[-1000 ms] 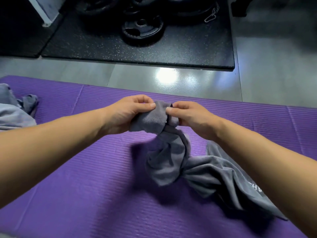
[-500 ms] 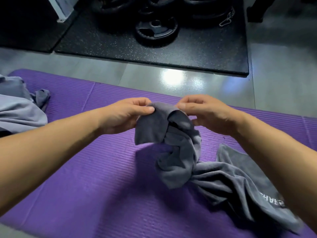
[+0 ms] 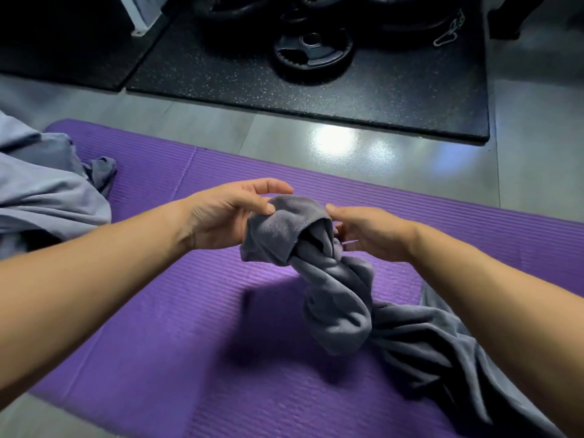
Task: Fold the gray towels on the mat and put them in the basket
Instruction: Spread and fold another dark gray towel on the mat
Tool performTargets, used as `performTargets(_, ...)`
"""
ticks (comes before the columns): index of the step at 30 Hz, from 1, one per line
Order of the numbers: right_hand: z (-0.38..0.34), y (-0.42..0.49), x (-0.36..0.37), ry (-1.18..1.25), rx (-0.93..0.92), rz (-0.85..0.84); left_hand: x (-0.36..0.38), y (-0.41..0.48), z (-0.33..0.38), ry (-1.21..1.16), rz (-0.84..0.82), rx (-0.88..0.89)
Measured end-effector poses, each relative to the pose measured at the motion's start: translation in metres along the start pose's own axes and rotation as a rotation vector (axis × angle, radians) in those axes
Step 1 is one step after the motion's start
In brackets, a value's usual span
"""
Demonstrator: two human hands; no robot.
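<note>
Head view: gray towel (image 3: pixel 335 298) tail trails on purple mat (image 3: pixel 158 311), near right, twisted top lifted over mat centre; left hand (image 3: pixel 230 213) pinches upper edge, thumb to fingers; right hand (image 3: pixel 373 232) grips same edge just beside; crumpled towel pile (image 3: pixel 47 191) on mat's left end; weight plate (image 3: pixel 311 50) beyond mat.

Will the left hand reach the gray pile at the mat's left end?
Probably yes: only bare purple mat lies between the left hand and pile, but its fingers pinch the gray towel and must let go first.
</note>
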State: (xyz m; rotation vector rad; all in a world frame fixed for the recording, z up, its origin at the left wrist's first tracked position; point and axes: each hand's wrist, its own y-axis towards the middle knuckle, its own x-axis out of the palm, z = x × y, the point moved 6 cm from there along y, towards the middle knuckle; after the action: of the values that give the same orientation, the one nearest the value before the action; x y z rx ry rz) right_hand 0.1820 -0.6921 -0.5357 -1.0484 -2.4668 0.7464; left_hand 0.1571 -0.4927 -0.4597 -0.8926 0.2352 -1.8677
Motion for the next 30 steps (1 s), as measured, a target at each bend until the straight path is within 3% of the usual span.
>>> performTargets(4,-0.001,-0.008,0.005,-0.040,-0.043,-0.067,-0.012,-0.007,-0.001,0.050,0.057,-0.052)
performTargets(9,-0.005,-0.021,-0.022,0.095,-0.104,0.147,-0.037,-0.012,-0.007,0.209,0.102,-0.073)
performTargets(13,-0.016,-0.016,-0.037,0.298,-0.218,0.221,-0.049,-0.016,-0.027,0.518,0.131,-0.255)
performTargets(16,-0.027,-0.021,-0.024,0.134,-0.187,0.049,-0.057,-0.029,-0.023,0.666,0.144,-0.306)
performTargets(19,-0.020,-0.013,0.000,-0.159,-0.029,-0.048,-0.068,-0.051,-0.018,0.623,0.235,-0.241)
performTargets(21,-0.030,-0.002,0.010,-0.260,-0.019,0.062,-0.074,-0.072,-0.021,0.597,0.260,-0.226)
performTargets(27,-0.110,0.044,0.062,0.068,-0.189,0.236,-0.115,-0.147,-0.077,0.815,0.220,-0.343)
performTargets(30,-0.145,0.066,0.074,-0.091,-0.319,0.389,-0.145,-0.179,-0.119,0.739,0.299,-0.356)
